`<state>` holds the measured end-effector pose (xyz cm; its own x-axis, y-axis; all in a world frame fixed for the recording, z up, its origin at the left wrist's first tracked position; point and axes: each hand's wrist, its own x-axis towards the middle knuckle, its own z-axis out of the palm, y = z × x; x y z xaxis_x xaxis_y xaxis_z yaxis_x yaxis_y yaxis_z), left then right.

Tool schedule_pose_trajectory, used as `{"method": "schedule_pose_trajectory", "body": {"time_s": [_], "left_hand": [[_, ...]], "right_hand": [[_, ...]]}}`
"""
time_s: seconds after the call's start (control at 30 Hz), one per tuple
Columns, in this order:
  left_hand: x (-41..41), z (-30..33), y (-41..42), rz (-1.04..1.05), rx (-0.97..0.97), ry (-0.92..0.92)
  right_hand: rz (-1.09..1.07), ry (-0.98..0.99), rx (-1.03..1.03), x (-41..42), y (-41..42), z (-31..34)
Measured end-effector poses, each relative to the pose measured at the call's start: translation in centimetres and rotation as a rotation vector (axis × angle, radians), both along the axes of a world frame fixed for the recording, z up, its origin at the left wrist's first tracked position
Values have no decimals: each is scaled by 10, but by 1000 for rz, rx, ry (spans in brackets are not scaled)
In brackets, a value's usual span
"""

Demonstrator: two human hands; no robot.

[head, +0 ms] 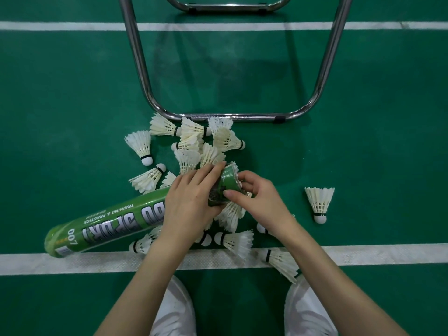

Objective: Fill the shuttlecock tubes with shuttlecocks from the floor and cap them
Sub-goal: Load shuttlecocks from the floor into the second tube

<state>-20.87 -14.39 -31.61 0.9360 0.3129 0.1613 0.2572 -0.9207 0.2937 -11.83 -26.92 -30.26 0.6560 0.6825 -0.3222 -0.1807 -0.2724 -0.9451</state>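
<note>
A long green shuttlecock tube [109, 224] lies slanted above the floor, its closed end at the lower left. My left hand [191, 202] grips the tube near its open mouth [229, 181]. White feathers of a shuttlecock [236, 169] stick out of that mouth. My right hand [261, 202] curls round the mouth's rim, thumb on the tube and fingers at the feathers. Several white feather shuttlecocks [191, 139] lie scattered on the green floor around and under my hands. One shuttlecock [319, 204] stands apart at the right.
A chrome tubular chair frame [230, 116] rests on the floor just beyond the pile. A white court line [72, 263] runs across in front of my white shoes [174, 311]. Another white line [60, 25] crosses the far floor.
</note>
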Motion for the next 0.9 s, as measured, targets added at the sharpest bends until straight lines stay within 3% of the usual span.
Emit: {"method": "schedule_pose_trajectory", "body": {"time_s": [0.43, 0.63, 0.73, 0.9], "left_hand": [[2, -6, -6, -51, -18, -5], [3, -9, -9, -61, 3, 26], [3, -11, -10, -62, 14, 42], [2, -13, -11, -67, 15, 66]], "right_hand": [[159, -49, -136, 3, 3, -6], [52, -54, -118, 22, -30, -1], [-32, -178, -214, 44, -64, -6], [-107, -458, -600, 76, -113, -26]]}}
